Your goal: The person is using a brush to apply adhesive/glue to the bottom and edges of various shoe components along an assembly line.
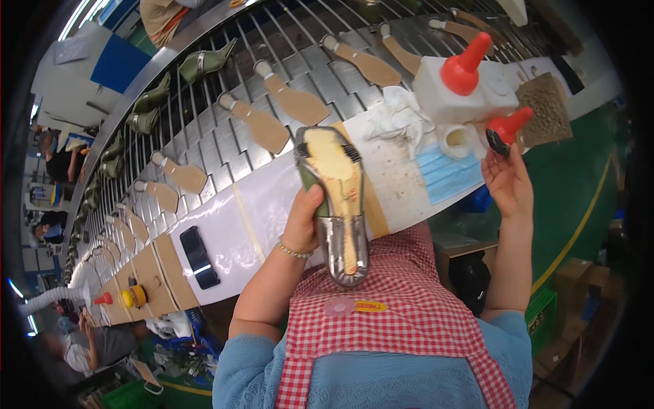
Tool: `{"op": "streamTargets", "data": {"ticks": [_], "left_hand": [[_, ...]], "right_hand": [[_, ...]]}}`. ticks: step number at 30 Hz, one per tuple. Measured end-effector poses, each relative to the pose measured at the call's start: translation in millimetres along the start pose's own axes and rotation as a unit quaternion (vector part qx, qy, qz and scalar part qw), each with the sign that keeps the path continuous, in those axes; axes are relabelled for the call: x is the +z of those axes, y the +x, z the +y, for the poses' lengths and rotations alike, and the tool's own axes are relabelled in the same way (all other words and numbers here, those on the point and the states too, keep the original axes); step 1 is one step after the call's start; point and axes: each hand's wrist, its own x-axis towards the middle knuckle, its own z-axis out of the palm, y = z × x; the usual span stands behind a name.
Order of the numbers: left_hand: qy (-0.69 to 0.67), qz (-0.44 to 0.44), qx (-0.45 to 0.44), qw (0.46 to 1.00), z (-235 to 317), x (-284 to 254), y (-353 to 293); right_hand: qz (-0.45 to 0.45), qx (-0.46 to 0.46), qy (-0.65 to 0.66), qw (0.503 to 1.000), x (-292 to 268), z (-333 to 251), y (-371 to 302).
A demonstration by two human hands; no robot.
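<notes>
My left hand [302, 221] is closed around the side of a shoe [332, 180], held sole side up over the table edge. Its underside is pale yellow with a dark rim, its side is green, and the end nearest me is shiny silver. Raised at the right, my right hand [508, 184] has its fingertips closed on a red cone-shaped cap [512, 125] with a dark end. Just left of that cap stands a small white open-necked container [454, 141], beside a larger white container [436, 92] topped by another red cone [466, 65].
Tan soles [257, 126] lie along the slatted metal conveyor [235, 153], with green shoe uppers [204, 63] farther back. On the white tabletop [231, 235] are a phone [199, 258], crumpled white cloth [398, 117], blue mask [446, 170] and rough brown block [545, 109]. People work at the left.
</notes>
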Motion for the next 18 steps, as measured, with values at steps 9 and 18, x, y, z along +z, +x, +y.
{"op": "streamTargets", "data": {"ticks": [9, 18], "left_hand": [[0.113, 0.024, 0.003, 0.993, 7.7, 25.3, -16.1], [0.136, 0.034, 0.001, 0.99, 11.5, 33.4, -29.4]], "right_hand": [[-0.314, -0.02, -0.34, 0.886, 106.8, 74.1, -89.9], [-0.309, 0.024, -0.388, 0.868, 111.1, 95.3, -101.3]]}}
